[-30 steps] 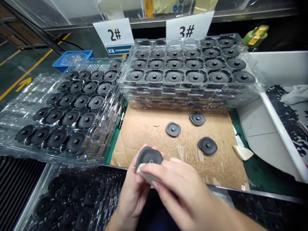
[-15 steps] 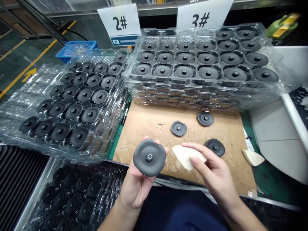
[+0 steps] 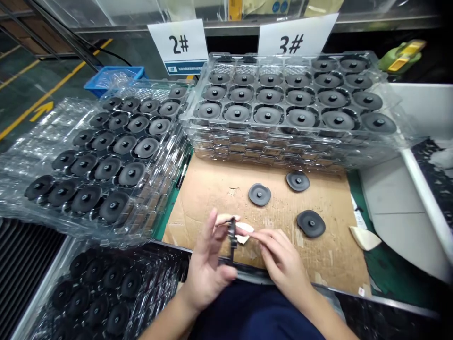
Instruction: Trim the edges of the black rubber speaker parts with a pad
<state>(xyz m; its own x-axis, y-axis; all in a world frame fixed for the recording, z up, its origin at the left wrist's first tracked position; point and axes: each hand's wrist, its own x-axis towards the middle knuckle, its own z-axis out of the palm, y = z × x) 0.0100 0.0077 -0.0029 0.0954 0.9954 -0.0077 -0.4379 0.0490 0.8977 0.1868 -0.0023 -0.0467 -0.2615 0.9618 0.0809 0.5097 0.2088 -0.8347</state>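
Observation:
My left hand (image 3: 203,269) grips a black dish-shaped disc (image 3: 232,241) by its edges, thumb below and fingers above. The disc is turned edge-on to me, so its faces are hardly visible. From the right, my right hand (image 3: 286,262) reaches to the disc, its fingers closed on a white wedge-shaped sponge (image 3: 244,230). Part of the sponge is hidden behind the disc and fingers. Beyond my hands, three loose discs lie on the cardboard sheet (image 3: 208,189): a grey one (image 3: 259,194), a darker one (image 3: 297,181) and another (image 3: 311,223).
Stacked clear trays (image 3: 262,137) full of discs stand at the back, with another stack (image 3: 155,189) at left. More discs (image 3: 95,293) sit in trays lower left. A second white wedge (image 3: 365,238) lies at right, near a white bin (image 3: 392,198). A blue basket (image 3: 113,78) stands behind.
The disc in my left hand has turned from facing me to edge-on. My right hand has moved left with the sponge, up to the disc.

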